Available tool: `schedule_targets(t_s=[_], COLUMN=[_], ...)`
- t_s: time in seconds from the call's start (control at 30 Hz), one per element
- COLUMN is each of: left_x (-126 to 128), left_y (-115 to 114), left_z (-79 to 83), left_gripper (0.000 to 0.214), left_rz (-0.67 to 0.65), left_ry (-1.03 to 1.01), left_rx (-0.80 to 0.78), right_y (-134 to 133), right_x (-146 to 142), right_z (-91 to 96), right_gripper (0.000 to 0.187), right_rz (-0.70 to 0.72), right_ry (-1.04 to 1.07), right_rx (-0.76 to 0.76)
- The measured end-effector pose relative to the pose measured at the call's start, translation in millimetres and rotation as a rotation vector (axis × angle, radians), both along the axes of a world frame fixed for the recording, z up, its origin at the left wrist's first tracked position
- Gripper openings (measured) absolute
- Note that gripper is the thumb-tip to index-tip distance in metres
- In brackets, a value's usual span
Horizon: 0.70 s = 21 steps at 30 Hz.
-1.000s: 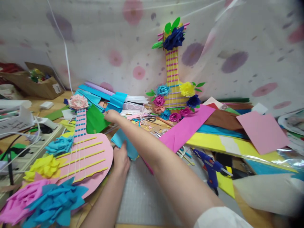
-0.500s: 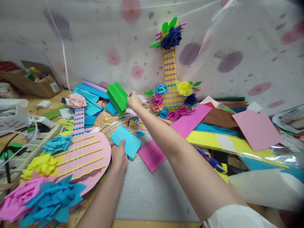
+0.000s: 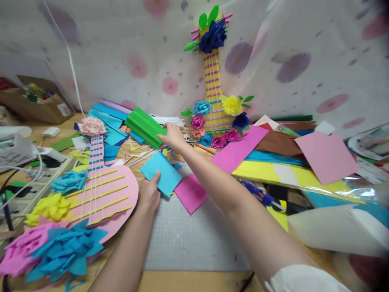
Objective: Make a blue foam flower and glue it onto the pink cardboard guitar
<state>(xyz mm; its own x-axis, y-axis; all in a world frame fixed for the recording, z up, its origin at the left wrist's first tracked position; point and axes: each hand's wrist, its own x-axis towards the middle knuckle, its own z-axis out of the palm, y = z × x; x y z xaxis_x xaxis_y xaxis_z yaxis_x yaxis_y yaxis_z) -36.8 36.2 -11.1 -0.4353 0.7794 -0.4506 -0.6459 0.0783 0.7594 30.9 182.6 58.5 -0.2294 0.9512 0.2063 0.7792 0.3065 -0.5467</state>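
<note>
My left hand [image 3: 149, 191] grips a folded piece of light blue crepe paper [image 3: 162, 173] by its lower left edge, thumb on top. Farther off, my right hand [image 3: 172, 137] pinches the right end of a folded green crepe paper [image 3: 145, 126], which lies tilted over the scraps at the back. Partly under my right forearm is a magenta paper strip [image 3: 191, 192]. To the left lies a pink paper guitar [image 3: 120, 194] with yellow bars and white strings. A yellow paper guitar [image 3: 215, 85] trimmed with paper flowers leans on the back curtain.
A grey cutting mat [image 3: 194, 239] lies before me. Right of it are a blue glue gun [image 3: 261, 195], yellow paper [image 3: 264, 174], a pink sheet [image 3: 326, 156] and a white roll [image 3: 331, 229]. Along the left edge are a power strip [image 3: 60, 172], paper flowers [image 3: 69, 249] and a cardboard box [image 3: 45, 106].
The green crepe paper has gone from raised and steeply tilted to lower and flatter, with my right hand still on it. My left hand keeps the light blue paper. The view has shifted slightly.
</note>
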Motion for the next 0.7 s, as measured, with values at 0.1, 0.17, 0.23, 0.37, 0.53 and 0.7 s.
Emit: schedule_targets(t_s=[0.1,0.17,0.23,0.37,0.53,0.7], left_x=[-2,-3,-3,-1,2,2], left_y=[-2,-5,-8,-15,-22,-24], left_z=[2.1,3.2,4.6,7.7,6.4,5.0], left_gripper=[0.024,0.032,0.039,0.046,0.052,0.047], left_rz=[-0.066,-0.116,-0.165,-0.270,-0.343,-0.333], left_ry=[0.045,0.112,0.213,0.462,0.654,0.796], left_rx=[0.099,0.173,0.227,0.253,0.204,0.117], right_y=[-29,-52,-73,-105,-120,-122], right_x=[22,39,53,67,66,61], right_z=[-2.5,-9.3,-19.5,-42.6,-66.8,-83.5], right_gripper=[0.051,0.052,0.051,0.041,0.036,0.033], right_rz=[0.210,0.316,0.356,0.434,0.348,0.312], right_ry=[0.370,0.547,0.715,0.968,1.092,1.034], right_rx=[-0.376,-0.566,-0.635,-0.657,-0.586,-0.485])
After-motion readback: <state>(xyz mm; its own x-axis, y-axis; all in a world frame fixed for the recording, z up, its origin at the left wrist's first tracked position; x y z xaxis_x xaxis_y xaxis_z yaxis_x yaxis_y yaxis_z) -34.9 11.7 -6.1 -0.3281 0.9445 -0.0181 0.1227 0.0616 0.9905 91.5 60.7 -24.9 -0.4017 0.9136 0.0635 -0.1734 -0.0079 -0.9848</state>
